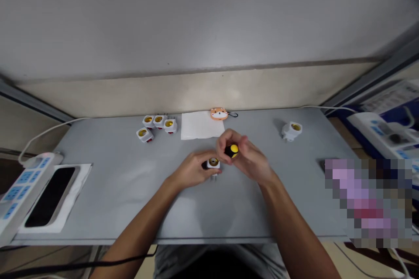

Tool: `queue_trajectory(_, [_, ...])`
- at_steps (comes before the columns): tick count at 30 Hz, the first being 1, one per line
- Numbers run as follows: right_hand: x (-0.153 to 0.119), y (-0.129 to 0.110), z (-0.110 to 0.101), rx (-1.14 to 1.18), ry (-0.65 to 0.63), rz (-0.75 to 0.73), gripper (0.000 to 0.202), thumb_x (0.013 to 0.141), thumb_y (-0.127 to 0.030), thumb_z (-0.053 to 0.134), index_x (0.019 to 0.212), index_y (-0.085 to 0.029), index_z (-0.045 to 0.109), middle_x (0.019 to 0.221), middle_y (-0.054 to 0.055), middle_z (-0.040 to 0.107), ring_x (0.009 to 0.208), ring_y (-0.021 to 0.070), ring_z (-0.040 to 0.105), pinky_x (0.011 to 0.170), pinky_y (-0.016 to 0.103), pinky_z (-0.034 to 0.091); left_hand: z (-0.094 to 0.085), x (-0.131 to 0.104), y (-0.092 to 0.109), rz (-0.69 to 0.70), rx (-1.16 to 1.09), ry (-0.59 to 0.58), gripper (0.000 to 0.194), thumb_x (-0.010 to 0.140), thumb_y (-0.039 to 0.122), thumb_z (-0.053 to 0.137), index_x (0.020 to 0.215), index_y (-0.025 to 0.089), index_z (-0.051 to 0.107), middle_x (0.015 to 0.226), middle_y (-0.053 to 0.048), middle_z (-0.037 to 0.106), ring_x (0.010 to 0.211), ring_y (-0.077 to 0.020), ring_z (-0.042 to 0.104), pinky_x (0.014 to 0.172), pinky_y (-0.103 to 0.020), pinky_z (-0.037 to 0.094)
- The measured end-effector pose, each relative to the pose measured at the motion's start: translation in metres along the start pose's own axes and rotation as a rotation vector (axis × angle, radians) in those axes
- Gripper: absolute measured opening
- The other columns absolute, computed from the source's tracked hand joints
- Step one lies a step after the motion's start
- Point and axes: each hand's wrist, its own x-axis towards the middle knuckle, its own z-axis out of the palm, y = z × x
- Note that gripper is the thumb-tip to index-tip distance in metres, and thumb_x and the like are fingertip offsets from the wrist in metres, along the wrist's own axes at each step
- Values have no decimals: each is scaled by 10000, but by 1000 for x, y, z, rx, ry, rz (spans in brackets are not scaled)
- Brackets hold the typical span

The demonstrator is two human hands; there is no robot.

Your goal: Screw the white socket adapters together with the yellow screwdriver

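My left hand [193, 169] grips a white plug-in lamp socket [214, 163] between thumb and fingers, its brass-coloured opening facing up and its prongs pointing towards me. Just right of it, my right hand [244, 157] is curled round a screwdriver [232, 151] with a black and yellow handle. The handle's yellow end points up at me; its shaft and tip are hidden, so I cannot tell whether it touches the socket. Several more lamp sockets [159, 121] with red switches stand grouped at the back left. One lone lamp socket [292, 130] lies at the back right.
A white paper sheet [198, 125] and an orange animal-faced case [219, 113] with a carabiner lie against the back wall. At the left, a phone [52, 196] rests beside a power strip [28, 183]. Another power strip [386, 135] and a pixelated patch [366, 202] are at the right.
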Motion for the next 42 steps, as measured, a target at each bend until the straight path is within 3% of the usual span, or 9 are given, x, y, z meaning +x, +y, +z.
queue_trajectory(4, [-1,-3,0,-46,13,8,304,1013,-523,593,969,-261,446,763,-38,461,664,154,348,665,309,280,1,0,-3,18,25,17,257,879,194,800,1132,232,774,994,-5,781,839,-153,694,824,-246,549])
queue_trajectory(8, [-4,-7,-10,-89,-5,-42,234,998,-451,637,960,-227,582,939,38,558,857,199,512,780,346,377,2,0,-4,17,38,51,260,868,249,823,1118,198,771,993,-24,780,833,-162,689,826,-262,553])
queue_trajectory(11, [-4,-7,-12,-87,-56,-28,290,1043,-437,552,932,-195,666,893,50,555,843,207,539,770,354,396,2,0,-3,12,17,32,225,871,212,810,1094,215,777,964,-4,775,816,-148,681,808,-243,547])
queue_trajectory(15, [-1,-3,-1,1,-64,8,370,1060,-492,482,919,-188,641,774,21,522,715,182,481,687,337,366,1,-1,-2,21,-23,11,148,880,150,774,997,238,798,910,18,769,793,-135,679,775,-224,535])
queue_trajectory(19, [-1,-1,5,10,-28,13,335,973,-548,647,1020,-244,517,743,-43,460,638,140,364,630,296,303,3,-1,-5,30,-10,24,188,874,164,791,1050,232,792,950,2,773,811,-144,686,790,-238,543])
queue_trajectory(22, [-3,-2,-1,-48,-18,1,260,974,-435,691,973,-246,512,817,-22,513,695,145,424,665,298,329,3,-1,-6,35,13,28,207,874,200,808,1079,221,782,953,-2,772,809,-146,686,796,-241,548])
queue_trajectory(27, [-3,-2,-11,-171,12,-56,291,1052,-457,534,964,-216,671,919,51,569,849,206,519,778,360,380,2,0,-3,17,28,28,224,877,219,812,1097,204,768,979,-13,781,838,-163,704,848,-269,564])
queue_trajectory(36, [5,10,3,-15,125,-79,349,1036,-526,508,880,-226,595,753,-1,443,688,177,376,686,342,319,3,-1,-6,54,50,36,331,894,219,793,1221,236,750,1135,-46,792,950,-197,738,916,-300,586])
queue_trajectory(42, [3,7,7,-37,120,-37,306,1016,-571,553,1005,-271,493,748,-36,433,658,161,336,670,314,308,3,-1,-6,64,68,32,315,882,208,812,1188,248,754,1028,-9,783,867,-164,715,855,-262,563])
